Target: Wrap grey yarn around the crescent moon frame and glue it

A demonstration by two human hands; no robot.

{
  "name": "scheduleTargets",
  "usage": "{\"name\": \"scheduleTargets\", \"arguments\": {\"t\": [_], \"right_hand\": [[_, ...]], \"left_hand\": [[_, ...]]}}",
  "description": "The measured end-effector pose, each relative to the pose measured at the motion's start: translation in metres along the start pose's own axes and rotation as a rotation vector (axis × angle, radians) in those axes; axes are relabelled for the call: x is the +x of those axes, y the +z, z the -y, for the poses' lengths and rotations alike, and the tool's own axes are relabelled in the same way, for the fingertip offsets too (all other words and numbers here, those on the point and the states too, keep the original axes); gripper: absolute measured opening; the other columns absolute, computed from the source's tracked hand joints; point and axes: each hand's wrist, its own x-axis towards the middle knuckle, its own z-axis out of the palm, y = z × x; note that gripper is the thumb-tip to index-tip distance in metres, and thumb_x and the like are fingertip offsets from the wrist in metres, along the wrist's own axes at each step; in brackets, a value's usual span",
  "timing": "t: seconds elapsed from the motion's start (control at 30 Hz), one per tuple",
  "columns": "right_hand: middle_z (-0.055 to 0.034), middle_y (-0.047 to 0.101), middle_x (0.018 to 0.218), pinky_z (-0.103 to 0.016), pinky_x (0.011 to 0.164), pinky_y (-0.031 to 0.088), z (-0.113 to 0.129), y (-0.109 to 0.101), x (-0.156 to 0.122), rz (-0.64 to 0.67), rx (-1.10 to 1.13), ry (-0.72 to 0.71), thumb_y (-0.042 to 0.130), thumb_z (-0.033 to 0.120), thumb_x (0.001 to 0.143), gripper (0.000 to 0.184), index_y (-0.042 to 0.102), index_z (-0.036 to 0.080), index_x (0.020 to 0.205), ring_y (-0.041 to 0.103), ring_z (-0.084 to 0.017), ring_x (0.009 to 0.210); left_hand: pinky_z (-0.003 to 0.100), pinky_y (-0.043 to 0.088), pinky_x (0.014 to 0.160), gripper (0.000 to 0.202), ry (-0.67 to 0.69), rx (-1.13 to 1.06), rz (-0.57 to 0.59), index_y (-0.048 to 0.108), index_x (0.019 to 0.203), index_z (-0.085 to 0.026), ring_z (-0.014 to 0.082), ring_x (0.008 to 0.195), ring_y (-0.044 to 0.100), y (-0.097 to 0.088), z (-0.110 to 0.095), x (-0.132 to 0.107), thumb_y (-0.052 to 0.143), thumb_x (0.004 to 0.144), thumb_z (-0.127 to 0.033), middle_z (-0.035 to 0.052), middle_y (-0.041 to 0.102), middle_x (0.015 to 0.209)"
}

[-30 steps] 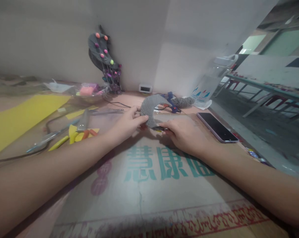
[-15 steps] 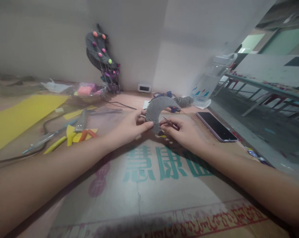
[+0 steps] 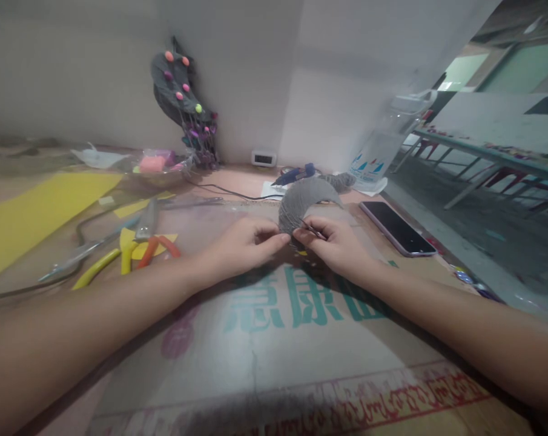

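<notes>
A crescent moon shape (image 3: 296,200) wrapped in grey yarn stands tilted between my hands, its upper horn curving to the right. My left hand (image 3: 250,242) pinches its lower left edge between thumb and fingers. At the lower inner edge is my right hand (image 3: 337,242), closed around thin, dark, pointed tweezers (image 3: 316,230), with its fingertips against the yarn. A little yellow patch (image 3: 302,252) shows below the crescent's bottom end. Behind the crescent lie a blue glue gun (image 3: 296,174) and a bundle of grey yarn (image 3: 340,181).
Pliers with yellow handles (image 3: 96,269), orange-handled pliers (image 3: 149,251) and yellow sheets (image 3: 51,206) lie left. A phone (image 3: 396,229) and water bottle (image 3: 378,145) stand right. A decorated grey moon (image 3: 174,85) leans on the wall near a small digital clock (image 3: 263,158). Printed cardboard (image 3: 274,363) covers the table.
The crescent has shifted slightly right and rolled a little clockwise. My left hand has slid toward its lower end, and my right fingers are now closer against the yarn.
</notes>
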Motion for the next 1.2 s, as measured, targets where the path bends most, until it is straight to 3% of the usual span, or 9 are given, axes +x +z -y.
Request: {"name": "scheduleTargets", "arguments": {"t": [0.27, 0.4, 0.57, 0.9, 1.07, 1.2], "right_hand": [[0.0052, 0.035, 0.056, -0.027, 0.054, 0.028, -0.007, 0.0036, -0.0017, 0.021, 0.031, -0.023, 0.053, 0.04, 0.091, 0.038, 0.037, 0.023, 0.061, 0.037, -0.011, 0.055], [0.0054, 0.034, 0.056, -0.026, 0.054, 0.027, -0.0068, 0.0029, -0.0021, 0.019, 0.05, -0.01, 0.052, 0.042, 0.091, 0.038, 0.037, 0.023, 0.062, 0.036, -0.011, 0.055], [0.0057, 0.035, 0.056, -0.026, 0.052, 0.026, -0.0033, 0.0023, -0.0015, 0.044, 0.015, -0.055, 0.053, 0.038, 0.09, 0.036, 0.037, 0.022, 0.061, 0.034, -0.01, 0.054], [0.0056, 0.036, 0.056, -0.025, 0.051, 0.025, -0.0052, 0.0031, -0.001, 0.025, -0.043, -0.101, 0.053, 0.036, 0.091, 0.036, 0.037, 0.022, 0.062, 0.034, -0.01, 0.054], [0.0054, 0.037, 0.056, -0.024, 0.051, 0.025, -0.0055, 0.0029, -0.0007, 0.014, -0.034, -0.099, 0.054, 0.038, 0.091, 0.038, 0.037, 0.022, 0.062, 0.034, -0.01, 0.053], [0.0048, 0.039, 0.058, -0.025, 0.051, 0.025, -0.0044, 0.0022, -0.0009, 0.023, -0.027, -0.092, 0.053, 0.038, 0.091, 0.034, 0.042, 0.022, 0.064, 0.037, -0.011, 0.055]], "left_hand": [[0.025, 0.034, 0.057, 0.035, 0.014, -0.007, 0.026, 0.052, 0.063, -0.019, 0.0131, 0.06, 0.047, -0.0036, -0.0027, 0.0004, 0.046, 0.092, -0.037, -0.0013, 0.05, 0.06], [0.025, 0.035, 0.056, 0.035, 0.012, -0.051, 0.021, 0.057, 0.067, -0.018, 0.0137, 0.06, 0.048, -0.0042, -0.0044, -0.0007, 0.045, 0.093, -0.038, -0.0006, 0.053, 0.061], [0.024, 0.038, 0.057, 0.03, -0.05, -0.115, -0.066, 0.063, 0.072, -0.017, 0.0139, 0.063, 0.052, -0.0027, -0.0022, 0.0004, 0.054, 0.089, -0.04, 0.0, 0.058, 0.067], [0.026, 0.045, 0.064, 0.02, -0.06, -0.163, -0.045, 0.069, 0.081, -0.018, 0.0156, 0.069, 0.06, -0.0027, 0.0015, 0.0026, 0.063, 0.084, -0.036, 0.0012, 0.068, 0.075], [0.025, 0.043, 0.06, 0.026, -0.09, -0.092, -0.035, 0.067, 0.075, -0.018, 0.0155, 0.065, 0.058, -0.0019, 0.0053, 0.0023, 0.061, 0.085, -0.041, 0.0012, 0.065, 0.069], [0.023, 0.038, 0.052, 0.026, -0.085, -0.16, 0.001, 0.064, 0.074, -0.018, 0.0125, 0.055, 0.051, -0.0017, 0.0032, 0.0027, 0.058, 0.087, -0.04, -0.0013, 0.058, 0.062]]}}
